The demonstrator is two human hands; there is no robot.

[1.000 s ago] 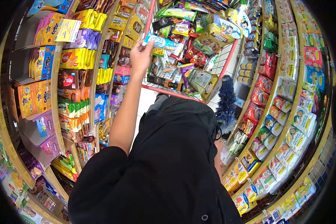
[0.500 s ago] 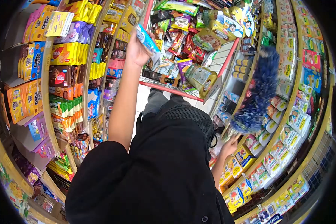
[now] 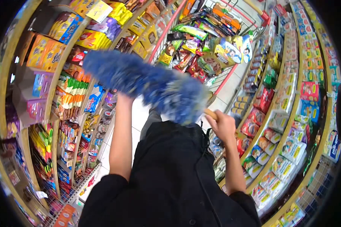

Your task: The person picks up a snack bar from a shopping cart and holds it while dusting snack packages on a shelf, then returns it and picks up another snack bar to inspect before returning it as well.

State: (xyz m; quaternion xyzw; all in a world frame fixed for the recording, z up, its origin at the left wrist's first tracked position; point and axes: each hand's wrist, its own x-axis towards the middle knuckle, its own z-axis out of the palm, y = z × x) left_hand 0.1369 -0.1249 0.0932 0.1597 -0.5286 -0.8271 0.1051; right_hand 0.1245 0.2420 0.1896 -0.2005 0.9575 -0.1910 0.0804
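My right hand [image 3: 221, 125] grips the light wooden handle of a blue fluffy duster [image 3: 147, 85]. The duster is smeared by motion and stretches across in front of me toward the left shelf. My left forearm reaches up beneath it. Only the wrist end of my left hand [image 3: 125, 97] shows; its fingers are hidden behind the duster, so I cannot see whether they hold anything. Beyond the duster stands a shopping cart [image 3: 228, 79] with a red rim, filled with many snack packets, among them a large yellow-green bag [image 3: 218, 56].
On the left, shelves carry yellow biscuit packs [image 3: 93, 39], orange boxes [image 3: 45, 53] and a blue wafer pack [image 3: 94, 99]. Shelves on the right hold white-and-green packs [image 3: 293, 145] and red packs [image 3: 250, 128]. White floor tiles [image 3: 138, 113] show between.
The duster has swung from the right shelf to the left across my front. My left hand, which held a blue packet, is now behind it. The cart sits farther up and right in view.
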